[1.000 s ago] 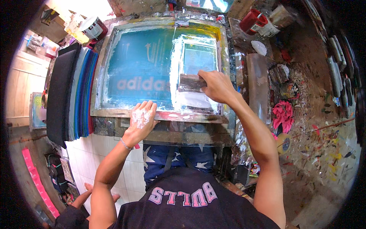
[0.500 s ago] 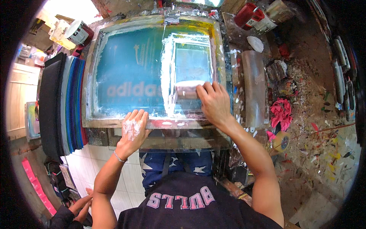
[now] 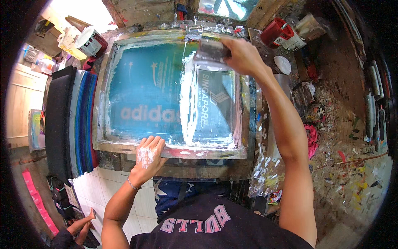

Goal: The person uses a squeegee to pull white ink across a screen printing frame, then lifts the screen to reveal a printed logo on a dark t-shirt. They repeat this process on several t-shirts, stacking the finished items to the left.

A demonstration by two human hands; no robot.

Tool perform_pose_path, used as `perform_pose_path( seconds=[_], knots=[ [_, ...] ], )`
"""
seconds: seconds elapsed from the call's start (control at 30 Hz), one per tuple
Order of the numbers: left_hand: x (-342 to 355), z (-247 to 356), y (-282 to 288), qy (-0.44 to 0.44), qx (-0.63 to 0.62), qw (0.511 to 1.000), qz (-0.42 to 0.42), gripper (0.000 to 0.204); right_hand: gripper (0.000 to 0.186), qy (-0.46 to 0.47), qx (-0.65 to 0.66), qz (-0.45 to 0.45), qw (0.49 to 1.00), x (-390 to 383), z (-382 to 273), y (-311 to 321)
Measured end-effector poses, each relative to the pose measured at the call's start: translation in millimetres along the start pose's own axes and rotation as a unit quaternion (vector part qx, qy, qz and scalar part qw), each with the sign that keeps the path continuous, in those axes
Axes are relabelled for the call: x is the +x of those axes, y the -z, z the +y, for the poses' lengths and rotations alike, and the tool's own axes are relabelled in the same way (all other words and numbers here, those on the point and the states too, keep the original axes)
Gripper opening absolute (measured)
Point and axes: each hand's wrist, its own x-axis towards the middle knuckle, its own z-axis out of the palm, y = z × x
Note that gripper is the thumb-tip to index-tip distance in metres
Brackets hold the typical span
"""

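Observation:
A wooden screen-printing frame [image 3: 199, 154] lies flat before me, with teal mesh [image 3: 141, 93] across its left part. My right hand [image 3: 247, 58] is closed around a squeegee [image 3: 211, 53] at the far right end of the mesh. White ink [image 3: 189, 97] runs in a thick streak along the left of the printing window. Within that window, pale lettering and an angular emblem show over a dark grey area [image 3: 222, 89]. My left hand [image 3: 150, 154], smeared white on its back, grips the near edge of the frame, fingers over the rim.
A stack of dark, blue and red sheets [image 3: 81, 124] stands left of the frame. Ink tubs [image 3: 91, 41] sit far left, and a red pot [image 3: 277, 32] far right. A pink crumpled cloth [image 3: 311, 141] lies right of my forearm. Another person's limbs [image 3: 81, 226] show lower left.
My right hand has moved the squeegee from the near part of the window to its far end. Lettering and the dark area now show there. My left hand stays at the near edge.

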Motion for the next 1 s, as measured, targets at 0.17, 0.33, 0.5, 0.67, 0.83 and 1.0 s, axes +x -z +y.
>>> perform_pose_path(
  seconds=[0.17, 0.33, 0.5, 0.67, 0.83, 1.0],
  knots=[
    [1, -1, -1, 0.005, 0.016, 1.000, -0.008, 0.044, 0.026, 0.009, -0.033, 0.054, 0.998, 25, 4, -17],
    [1, -2, -2, 0.004, 0.011, 1.000, 0.003, 0.043, 0.031, 0.011, -0.055, 0.023, 0.998, 42, 22, -47],
    [1, -3, -2, 0.014, 0.005, 1.000, -0.013, 0.045, 0.026, -0.035, -0.056, 0.036, 0.997, 30, 20, -48],
    [-3, -2, -3, -0.009, -0.001, 1.000, 0.011, 0.046, 0.026, -0.087, -0.040, -0.031, 0.995, -26, -9, -39],
    [-5, -5, -5, -0.023, 0.006, 0.999, 0.030, 0.047, 0.017, -0.101, 0.010, -0.012, 0.995, -99, -56, -41],
    [-7, -6, -11, -0.030, 0.009, 0.998, 0.051, 0.047, 0.012, -0.133, -0.028, -0.001, 0.991, -167, -112, -41]
  ],
)
